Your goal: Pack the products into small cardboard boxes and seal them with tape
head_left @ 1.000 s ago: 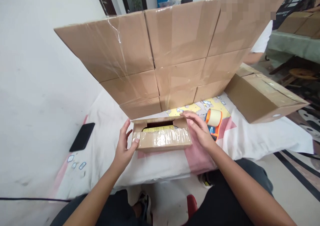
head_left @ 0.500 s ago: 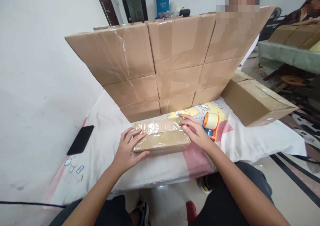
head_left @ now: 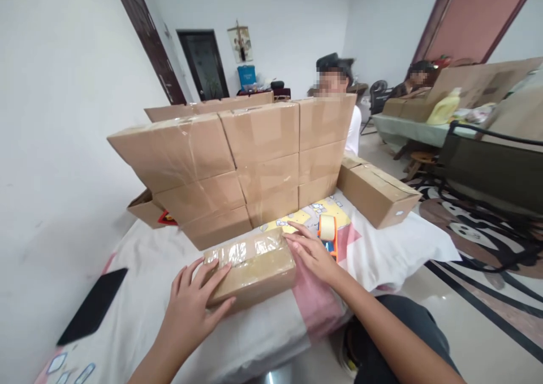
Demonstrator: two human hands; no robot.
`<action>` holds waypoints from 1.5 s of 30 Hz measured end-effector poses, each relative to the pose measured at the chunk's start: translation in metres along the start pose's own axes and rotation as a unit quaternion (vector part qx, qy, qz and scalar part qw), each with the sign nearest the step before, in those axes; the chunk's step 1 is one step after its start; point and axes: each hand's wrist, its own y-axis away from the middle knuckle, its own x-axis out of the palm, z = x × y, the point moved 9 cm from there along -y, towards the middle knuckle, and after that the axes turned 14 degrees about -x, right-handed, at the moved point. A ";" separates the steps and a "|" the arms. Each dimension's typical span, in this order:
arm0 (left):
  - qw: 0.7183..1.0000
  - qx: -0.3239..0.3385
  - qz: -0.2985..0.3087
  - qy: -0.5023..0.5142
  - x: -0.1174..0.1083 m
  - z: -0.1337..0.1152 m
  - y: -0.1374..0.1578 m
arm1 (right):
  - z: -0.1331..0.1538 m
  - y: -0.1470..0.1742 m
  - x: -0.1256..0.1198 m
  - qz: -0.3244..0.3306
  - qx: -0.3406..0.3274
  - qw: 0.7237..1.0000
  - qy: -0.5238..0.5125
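A small brown cardboard box (head_left: pixel 258 271) with shiny clear tape across its top lies on the cloth-covered table. My left hand (head_left: pixel 195 293) holds its left end, fingers spread over the top and thumb along the near side. At the upper right corner, the fingers of my right hand (head_left: pixel 314 254) are stretched out and touch the box's edge. Just beyond that hand stands an orange and blue tape dispenser (head_left: pixel 328 234) with a pale roll of tape. The box's underside is hidden.
Stacked, taped cardboard boxes (head_left: pixel 267 169) form a wall behind. Another long box (head_left: pixel 377 194) lies at right, and a black phone-like slab (head_left: pixel 93 305) at left. A person in white (head_left: pixel 353 132) sits beyond the wall; another person (head_left: pixel 407 90) is farther right. A dark chair (head_left: pixel 487 175) stands right.
My view has tilted up and swung right, showing more of the room. Both hands stay at the small box; my right fingers now sit nearer its right edge.
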 end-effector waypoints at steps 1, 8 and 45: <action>1.000 0.003 -0.004 -0.002 0.001 0.001 0.001 | -0.003 0.005 -0.011 -0.027 -0.006 0.999 0.038; 0.999 0.007 -0.033 -0.003 0.005 0.006 0.004 | -0.076 0.067 -0.099 -0.240 0.158 0.937 0.197; 1.000 -0.005 -0.023 0.008 0.010 0.010 0.010 | -0.104 0.060 -0.034 -0.182 0.235 0.949 -0.108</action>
